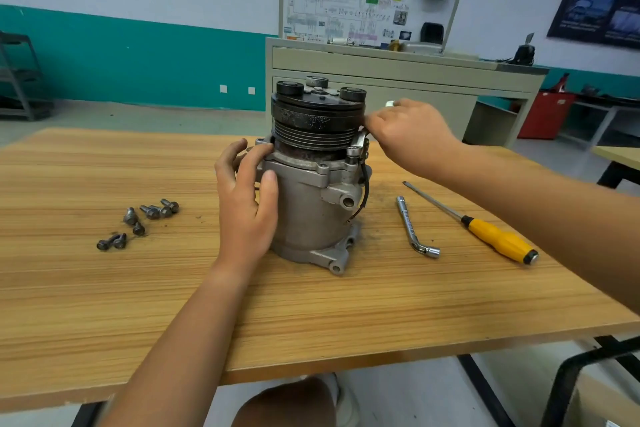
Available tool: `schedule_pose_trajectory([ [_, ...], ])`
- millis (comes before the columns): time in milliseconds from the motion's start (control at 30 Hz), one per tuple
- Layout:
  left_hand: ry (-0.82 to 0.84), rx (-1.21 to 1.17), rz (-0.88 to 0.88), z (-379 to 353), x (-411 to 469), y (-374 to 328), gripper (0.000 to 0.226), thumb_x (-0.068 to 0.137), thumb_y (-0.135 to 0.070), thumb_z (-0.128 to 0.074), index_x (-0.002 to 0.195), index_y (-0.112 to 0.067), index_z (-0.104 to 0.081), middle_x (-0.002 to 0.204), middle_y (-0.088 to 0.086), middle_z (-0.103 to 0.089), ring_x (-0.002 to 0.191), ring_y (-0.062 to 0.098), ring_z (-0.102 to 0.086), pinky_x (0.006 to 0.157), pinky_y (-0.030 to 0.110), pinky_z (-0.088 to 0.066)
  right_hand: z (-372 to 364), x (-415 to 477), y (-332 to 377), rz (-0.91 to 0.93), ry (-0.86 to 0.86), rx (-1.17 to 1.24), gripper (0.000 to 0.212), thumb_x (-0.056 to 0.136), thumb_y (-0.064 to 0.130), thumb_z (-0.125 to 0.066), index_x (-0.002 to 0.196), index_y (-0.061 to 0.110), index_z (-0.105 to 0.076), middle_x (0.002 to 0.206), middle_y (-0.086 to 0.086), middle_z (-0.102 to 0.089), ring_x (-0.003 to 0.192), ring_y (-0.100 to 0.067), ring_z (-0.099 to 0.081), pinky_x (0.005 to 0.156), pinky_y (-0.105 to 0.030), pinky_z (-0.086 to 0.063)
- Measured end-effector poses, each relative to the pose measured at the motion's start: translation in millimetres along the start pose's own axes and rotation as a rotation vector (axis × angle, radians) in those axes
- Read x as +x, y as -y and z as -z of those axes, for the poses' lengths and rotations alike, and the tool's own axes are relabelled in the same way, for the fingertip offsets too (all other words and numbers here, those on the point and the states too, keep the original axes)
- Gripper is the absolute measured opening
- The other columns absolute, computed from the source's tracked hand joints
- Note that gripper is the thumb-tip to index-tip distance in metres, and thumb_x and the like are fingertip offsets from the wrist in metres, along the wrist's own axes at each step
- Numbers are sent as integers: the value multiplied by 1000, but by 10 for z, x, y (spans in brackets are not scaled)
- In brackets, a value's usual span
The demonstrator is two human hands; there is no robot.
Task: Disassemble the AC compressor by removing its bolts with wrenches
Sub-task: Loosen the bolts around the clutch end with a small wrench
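The grey AC compressor (311, 204) stands upright on the wooden table (311, 315), its black pulley and clutch (317, 118) on top. My left hand (247, 204) curls round the left side of its body, thumb on the housing. My right hand (410, 133) is at the upper right of the pulley, fingers curled beside the metal bracket (358, 146). A small white piece (389, 103) sticks out above its fingers. Several loose bolts (150, 213) lie to the left. An L-shaped socket wrench (412, 229) lies to the right, untouched.
A yellow-handled screwdriver (498, 239) lies right of the wrench, under my right forearm. A black wire (365, 187) hangs down the compressor's right side. Behind the table stands a grey training bench (398, 80) with a wiring board. A red cabinet (543, 114) is at the far right.
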State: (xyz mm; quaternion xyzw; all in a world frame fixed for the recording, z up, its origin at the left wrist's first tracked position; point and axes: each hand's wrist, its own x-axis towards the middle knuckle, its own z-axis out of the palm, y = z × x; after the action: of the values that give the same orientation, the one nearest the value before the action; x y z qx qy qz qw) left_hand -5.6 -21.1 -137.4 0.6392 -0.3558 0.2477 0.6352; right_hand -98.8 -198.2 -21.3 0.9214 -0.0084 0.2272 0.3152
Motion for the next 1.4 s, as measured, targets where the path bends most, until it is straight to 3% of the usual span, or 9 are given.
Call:
schedule_pose_trajectory([
  [100,-5,-4,0,-2,7,3,30,90,-18,-39,116,-29,-48,131,-1,-30,120,-14,-27,100,6,-25,65,-144,-3,-257,-187,225,24,94,4,-44,112,-1,-58,80,-18,-63,73,-35,-60,58,-37,-39],
  [200,-9,-6,4,-5,3,5,30,90,-19,-39,117,-28,-48,131,-1,-30,121,-12,-28,101,8,-26,317,-365,52,-446,-379,515,26,97,14,-41,115,1,-54,60,4,-46,52,-20,-46,50,-32,-27],
  [267,-8,-3,11,-3,-4,-6,30,90,-20,-39,117,-28,-48,131,-1,-30,121,-12,-28,102,11,-27,509,-513,115,-430,-269,461,24,97,16,-40,113,3,-53,54,7,-35,46,-20,-38,46,-29,-22],
  [367,-7,-6,7,-4,-5,-18,31,90,-18,-39,118,-25,-50,131,0,-30,120,-14,-27,99,5,-24,647,-680,187,-380,97,187,20,97,18,-39,114,12,-47,55,1,-33,46,-17,-30,43,-25,-17],
  [500,-20,7,8,-2,3,-3,35,90,-18,-38,121,-15,-54,132,1,-30,119,-17,-26,101,6,-23,703,-674,291,-314,273,8,21,96,12,-41,116,15,-44,57,1,-29,47,-14,-24,41,-26,-15],
  [767,-8,0,13,6,0,-23,34,90,-19,-38,120,-17,-53,131,1,-30,118,-17,-27,99,4,-24,968,-514,356,-33,413,-244,15,90,-1,-41,99,11,-41,57,0,-23,44,-15,-19,39,-25,-15],
  [900,-8,8,-3,14,3,-16,35,90,-18,-39,121,-11,-55,131,1,-29,115,-23,-26,96,2,-24,967,-498,294,69,449,-341,33,91,-1,-38,123,3,-41,56,-1,-25,42,-15,-22,37,-25,-17],
  [1200,-6,1,-13,4,3,-28,30,90,-15,-40,118,-21,-51,131,3,-30,116,-23,-27,96,0,-22,1005,-422,250,149,479,-361,27,91,0,-42,117,5,-45,53,-1,-24,41,-13,-21,36,-23,-19],
  [1400,-5,3,-8,1,-1,-13,31,90,-16,-40,119,-20,-51,132,2,-29,115,-24,-26,97,1,-22,807,-478,229,96,461,-351,39,90,-2,-39,128,-2,-31,53,-3,-28,40,-16,-25,35,-27,-18],
])
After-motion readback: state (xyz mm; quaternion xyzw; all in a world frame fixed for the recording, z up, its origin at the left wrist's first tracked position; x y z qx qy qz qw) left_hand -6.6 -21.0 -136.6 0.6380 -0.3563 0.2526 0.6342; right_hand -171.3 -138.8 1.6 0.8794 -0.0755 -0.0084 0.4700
